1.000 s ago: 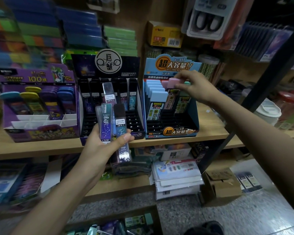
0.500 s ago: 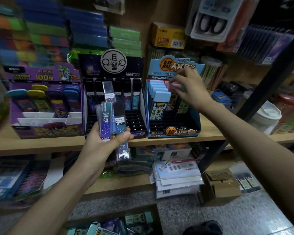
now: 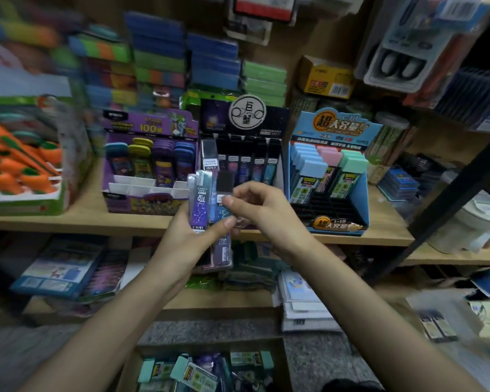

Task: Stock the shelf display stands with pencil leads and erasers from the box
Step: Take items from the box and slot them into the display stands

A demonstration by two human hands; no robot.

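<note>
I see slim lead cases (image 3: 201, 205), purple and teal with constellation prints, held upright at frame centre in the left hand (image 3: 181, 239). The right hand (image 3: 263, 213) pinches one. Behind them, the black stand (image 3: 278, 168) holds a back row of dark cases. The blue stand (image 3: 361, 193), right of centre, carries blue, pink and mint-capped packs. The box (image 3: 128, 363), bottom centre, holds mint packs.

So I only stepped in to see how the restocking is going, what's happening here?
A person is stocking display stands on a wooden shelf. The left hand grips a bunch of pencil lead cases, and the right hand appears to pinch the top of one of them. Just behind the hands, the black stand holds one row of similar cases, with empty slots in front. The blue stand beside it is part filled. More stock lies in the box on the floor.
</note>
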